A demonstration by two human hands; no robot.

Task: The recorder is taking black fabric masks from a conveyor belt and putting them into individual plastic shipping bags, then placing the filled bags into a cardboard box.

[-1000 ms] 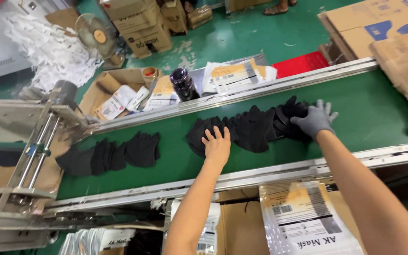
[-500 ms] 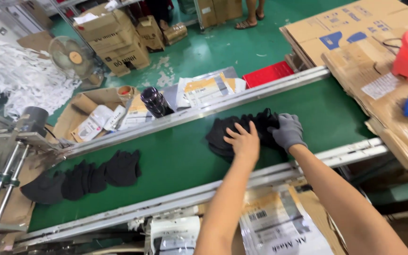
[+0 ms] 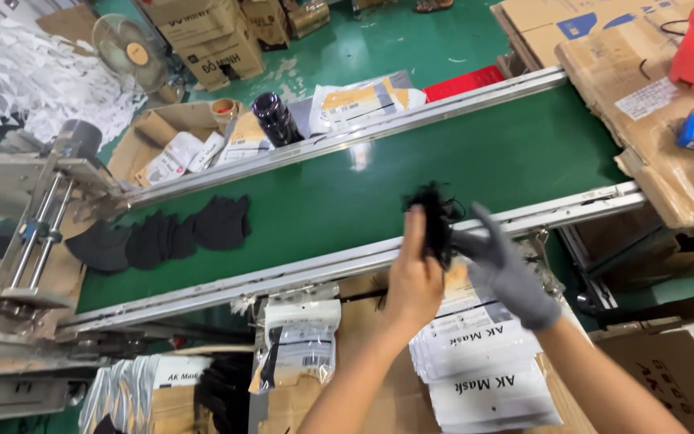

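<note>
Head view: bare left hand (image 3: 414,281) and grey-gloved right hand (image 3: 506,272) press together on a stack of black fabric masks (image 3: 435,219), held above the near rail of the green conveyor belt (image 3: 323,193). More black masks (image 3: 158,235) lie on the belt, well apart to the left.

The stack of black masks (image 3: 433,215) no longer lies on the green conveyor belt (image 3: 323,201); it is now lifted clear of it, pressed upright between the bare left hand (image 3: 413,277) and the grey-gloved right hand (image 3: 504,269). Both hands are drawn back toward the near rail (image 3: 299,273). The second row of black masks (image 3: 162,235) sits further along the belt.
</note>
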